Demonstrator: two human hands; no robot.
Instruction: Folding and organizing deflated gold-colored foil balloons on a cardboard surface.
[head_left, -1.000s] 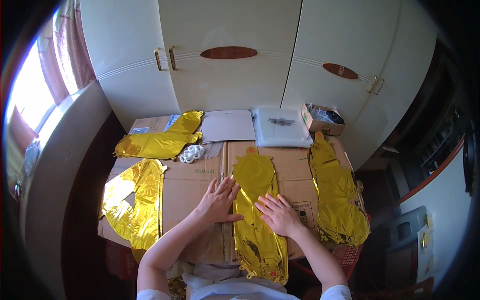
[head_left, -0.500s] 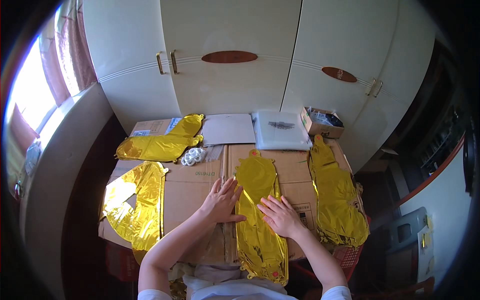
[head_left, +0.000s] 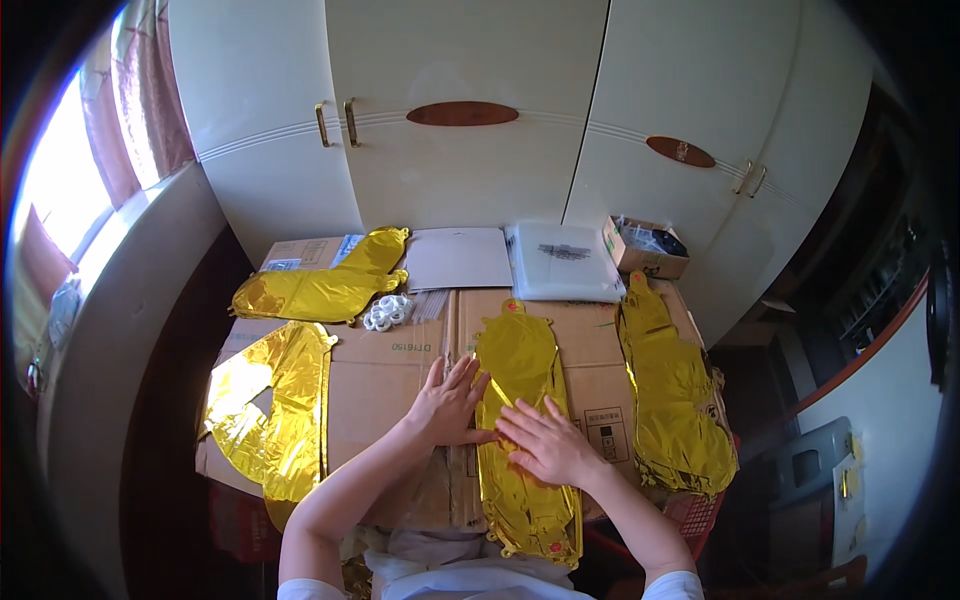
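Note:
A long flat gold foil balloon (head_left: 518, 350) lies lengthwise in front of me, its near end reaching the cardboard's front edge. My left hand (head_left: 450, 402) rests along its left edge, fingers spread and thumb over the foil. My right hand (head_left: 545, 442) lies flat on its middle, fingers stretched out. Neither hand grips anything. To the left lies another gold foil balloon (head_left: 298, 420), with an opening in it. On the right is a further gold foil balloon (head_left: 672, 390), wrinkled at its near end. At the far left lies a bent gold foil balloon (head_left: 320, 292).
Flattened cardboard (head_left: 385, 375) covers the table. White ribbon rolls (head_left: 388, 312) sit beside clear straws (head_left: 430, 305). Behind are a pale card sheet (head_left: 458, 258), a stack of clear plastic bags (head_left: 565, 275) and a small open box (head_left: 645, 248). Cabinets (head_left: 460, 60) stand beyond the table.
My right hand has slid left and slightly inward across the foil. The middle balloon has shifted a little to the right. My left hand has hardly moved.

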